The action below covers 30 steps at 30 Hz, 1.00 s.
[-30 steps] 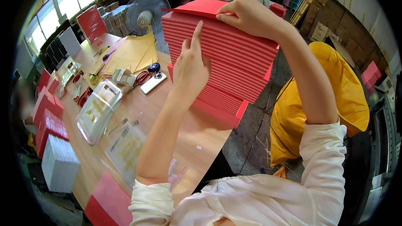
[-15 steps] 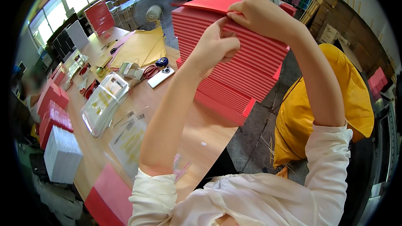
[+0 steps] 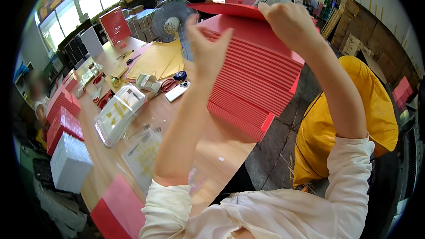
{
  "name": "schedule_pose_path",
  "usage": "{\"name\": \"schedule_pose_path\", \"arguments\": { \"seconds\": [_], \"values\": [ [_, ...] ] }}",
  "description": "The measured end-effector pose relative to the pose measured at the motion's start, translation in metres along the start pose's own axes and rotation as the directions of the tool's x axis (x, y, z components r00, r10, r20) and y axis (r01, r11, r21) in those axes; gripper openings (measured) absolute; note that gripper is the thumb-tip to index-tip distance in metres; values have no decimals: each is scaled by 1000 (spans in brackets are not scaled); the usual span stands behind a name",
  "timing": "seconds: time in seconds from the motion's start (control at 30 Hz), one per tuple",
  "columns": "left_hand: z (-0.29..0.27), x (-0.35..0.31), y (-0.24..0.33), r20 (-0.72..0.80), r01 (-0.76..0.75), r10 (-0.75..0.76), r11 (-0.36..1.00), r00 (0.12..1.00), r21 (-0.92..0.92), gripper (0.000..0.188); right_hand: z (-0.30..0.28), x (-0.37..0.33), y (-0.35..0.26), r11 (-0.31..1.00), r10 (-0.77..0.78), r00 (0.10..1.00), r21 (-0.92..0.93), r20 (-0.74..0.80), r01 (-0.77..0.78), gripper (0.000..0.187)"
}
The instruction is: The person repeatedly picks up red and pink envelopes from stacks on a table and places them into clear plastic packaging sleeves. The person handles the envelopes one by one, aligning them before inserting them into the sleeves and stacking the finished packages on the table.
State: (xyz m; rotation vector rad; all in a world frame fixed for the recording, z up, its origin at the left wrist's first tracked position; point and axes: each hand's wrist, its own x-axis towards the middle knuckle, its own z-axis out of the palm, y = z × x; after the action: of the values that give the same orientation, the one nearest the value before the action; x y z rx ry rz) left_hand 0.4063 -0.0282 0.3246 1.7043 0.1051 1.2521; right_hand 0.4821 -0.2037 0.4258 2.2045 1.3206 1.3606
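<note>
A tall stack of red and pink card pieces [image 3: 261,71] stands on the near right end of the table. My right hand [image 3: 285,21] is closed on the edge of a red card sheet [image 3: 226,10], lifted and bent above the top of the stack. My left hand [image 3: 208,40], slightly blurred, is open beside the stack's left upper edge, thumb and fingers apart and nothing between them. Whether the sheet is single or folded, I cannot tell.
On the wooden table [image 3: 221,135] lie a white phone [image 3: 178,91], red-handled scissors [image 3: 167,85], a blue tape measure [image 3: 179,76], yellow envelopes [image 3: 155,62] and clear plastic packs [image 3: 118,115]. A yellow sack [image 3: 327,124] stands right. Other people are farther back and left.
My right hand has raised the red sheet off the stack's top. My left hand has come away from the stack, moved left and spread its fingers. The view has shifted slightly.
</note>
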Motion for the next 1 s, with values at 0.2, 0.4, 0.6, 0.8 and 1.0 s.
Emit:
{"name": "schedule_pose_path", "arguments": {
  "seconds": [0.2,0.4,0.6,0.8,1.0],
  "values": [
    [-122,41,-13,-289,-472,598,784,747,403,95,-66,10,-23,953,-250,751,-19,-611,301,20],
    [-258,-74,25,-323,-343,386,921,864,182,30,-99,-8,-122,769,-291,697,273,-655,578,27],
    [-341,-240,-10,-256,142,-110,984,961,110,32,-81,-37,-225,225,-557,798,884,-229,410,25],
    [-345,-366,-10,-302,492,-429,853,851,174,23,-31,-87,-281,-50,-727,682,997,-80,63,25],
    [-344,-413,-13,-457,447,-398,895,796,-2,21,30,-168,-287,-546,-545,790,596,281,-588,32]
  ]
}}
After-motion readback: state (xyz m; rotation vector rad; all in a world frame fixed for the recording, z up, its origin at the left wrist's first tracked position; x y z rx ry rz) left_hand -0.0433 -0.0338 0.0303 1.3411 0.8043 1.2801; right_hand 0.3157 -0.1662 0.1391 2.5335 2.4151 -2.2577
